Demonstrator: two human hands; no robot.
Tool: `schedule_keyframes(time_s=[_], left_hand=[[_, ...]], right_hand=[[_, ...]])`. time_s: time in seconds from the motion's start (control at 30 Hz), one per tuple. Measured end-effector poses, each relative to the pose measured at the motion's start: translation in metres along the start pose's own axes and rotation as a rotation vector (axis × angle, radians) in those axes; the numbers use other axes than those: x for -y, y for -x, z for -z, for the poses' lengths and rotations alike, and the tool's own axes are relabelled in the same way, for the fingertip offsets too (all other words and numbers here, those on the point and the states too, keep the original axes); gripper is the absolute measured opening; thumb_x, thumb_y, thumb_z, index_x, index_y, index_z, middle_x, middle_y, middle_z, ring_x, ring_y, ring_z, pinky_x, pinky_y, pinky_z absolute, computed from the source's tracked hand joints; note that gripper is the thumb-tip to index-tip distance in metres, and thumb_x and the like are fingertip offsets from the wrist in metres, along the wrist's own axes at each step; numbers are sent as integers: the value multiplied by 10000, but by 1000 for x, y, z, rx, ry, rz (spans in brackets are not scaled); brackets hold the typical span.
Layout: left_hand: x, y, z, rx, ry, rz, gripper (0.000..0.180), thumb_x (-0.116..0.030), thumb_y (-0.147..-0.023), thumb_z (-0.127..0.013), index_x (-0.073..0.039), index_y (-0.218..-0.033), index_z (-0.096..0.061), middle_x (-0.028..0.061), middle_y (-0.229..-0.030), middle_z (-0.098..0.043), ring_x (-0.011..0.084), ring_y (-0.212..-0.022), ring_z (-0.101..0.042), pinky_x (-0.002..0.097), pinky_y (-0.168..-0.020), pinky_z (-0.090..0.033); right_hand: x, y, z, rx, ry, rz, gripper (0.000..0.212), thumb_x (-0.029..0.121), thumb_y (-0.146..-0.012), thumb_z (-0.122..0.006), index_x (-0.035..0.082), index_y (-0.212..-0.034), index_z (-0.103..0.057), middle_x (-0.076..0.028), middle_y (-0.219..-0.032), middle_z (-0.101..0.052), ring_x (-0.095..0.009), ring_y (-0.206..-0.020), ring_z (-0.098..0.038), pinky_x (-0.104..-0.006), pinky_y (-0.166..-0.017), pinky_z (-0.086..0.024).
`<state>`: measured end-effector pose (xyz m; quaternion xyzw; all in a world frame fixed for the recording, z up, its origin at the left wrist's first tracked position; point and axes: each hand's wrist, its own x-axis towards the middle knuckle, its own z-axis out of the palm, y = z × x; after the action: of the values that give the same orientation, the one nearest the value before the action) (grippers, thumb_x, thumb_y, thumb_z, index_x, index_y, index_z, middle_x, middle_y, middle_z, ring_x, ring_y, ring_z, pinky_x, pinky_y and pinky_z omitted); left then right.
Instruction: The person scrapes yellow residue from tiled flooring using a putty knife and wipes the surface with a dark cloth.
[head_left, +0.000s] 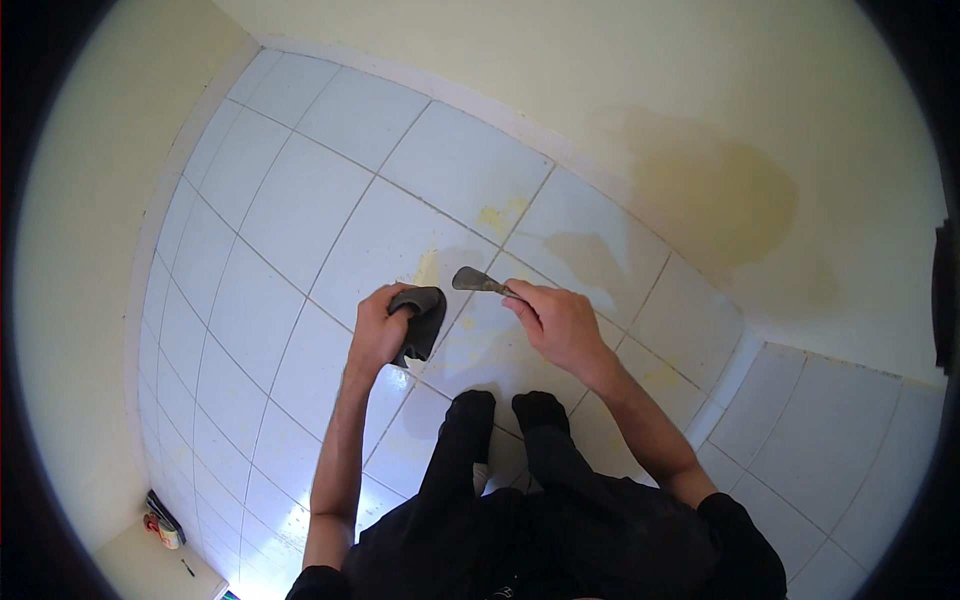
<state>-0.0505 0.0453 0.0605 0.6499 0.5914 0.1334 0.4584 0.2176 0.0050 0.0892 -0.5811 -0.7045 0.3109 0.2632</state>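
Though curled, a dark sheet (427, 322) tight within left fingers (383, 296), a dull-grey flared scraper (468, 279) within right fingers (530, 291).

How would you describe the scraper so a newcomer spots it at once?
Over the white tiled floor, find the person's right hand. The scraper juts leftward from its grip. Its flared grey blade sets it apart from the folded dark cloth in the left hand.

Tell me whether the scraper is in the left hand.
No, the right hand holds the scraper; the left hand grips a dark item.
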Motion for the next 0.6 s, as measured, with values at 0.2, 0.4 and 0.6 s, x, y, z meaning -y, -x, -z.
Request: schedule_keyframes(time_s=[0.2,0.4,0.6], left_hand=[[19,3,-37,55,1232,595,387,-184,-852,-521,86,-1128,-546,180,-947,-670,271,-792,-676,356,-722,-573],[49,-6,-31,-144,1417,444,373,-216,-869,-495,64,-1108,-559,193,-991,-664,295,-822,-669,381,-777,-553],[37,-8,-21,-203,1304,388,446,-225,-862,-471,52,-1210,-508,192,-1077,-636,304,-909,-654,412,-803,-550]], right_hand=[[-13,26,-47,186,19,82,408,202,-923,-544,117,-1322,-523,-135,-742,-658,-334,-654,-630,-427,-573,-492],[-46,32,-28,267,-31,-228,273,235,-908,-562,84,-1121,-638,-158,-701,-634,-347,-646,-621,-444,-594,-478],[-133,-14,-47,19,-97,-282,250,243,-911,-552,12,-999,-595,-201,-757,-638,-382,-707,-626,-453,-660,-481]])
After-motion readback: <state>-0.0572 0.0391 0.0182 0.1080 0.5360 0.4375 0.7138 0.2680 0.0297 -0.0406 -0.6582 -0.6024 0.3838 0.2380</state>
